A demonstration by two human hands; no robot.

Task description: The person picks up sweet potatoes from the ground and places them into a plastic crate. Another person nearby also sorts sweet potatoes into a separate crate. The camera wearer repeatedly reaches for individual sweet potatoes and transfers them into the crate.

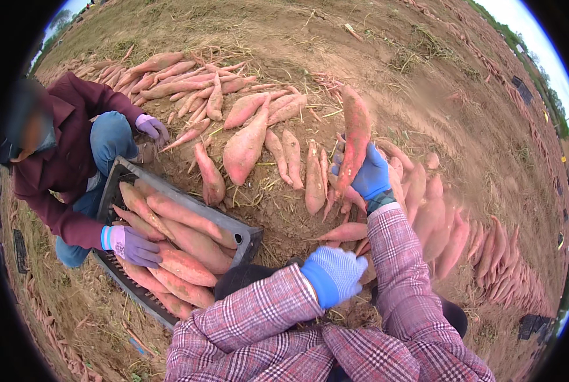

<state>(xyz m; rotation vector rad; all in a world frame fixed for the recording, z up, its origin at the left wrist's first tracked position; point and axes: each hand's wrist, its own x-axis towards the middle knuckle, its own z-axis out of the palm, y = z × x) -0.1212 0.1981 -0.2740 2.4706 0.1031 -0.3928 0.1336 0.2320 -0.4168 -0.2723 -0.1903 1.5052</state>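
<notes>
In my right hand, gloved in blue, a long pink sweet potato with soil on its skin is held upright. My left hand, in a blue glove with white dots, is lower and nearer my body. Its fingers are curled in, slightly blurred, and nothing shows in them; the palm side is hidden. Loose sweet potatoes lie on the soil just beyond it, including a pointed one. A heap of sweet potatoes lies beyond my right forearm.
A black plastic crate of large sweet potatoes stands at my left. Across it a crouching person rests one purple-gloved hand on the contents; the other gloved hand is by a pile of sweet potatoes. Dry vines litter the field.
</notes>
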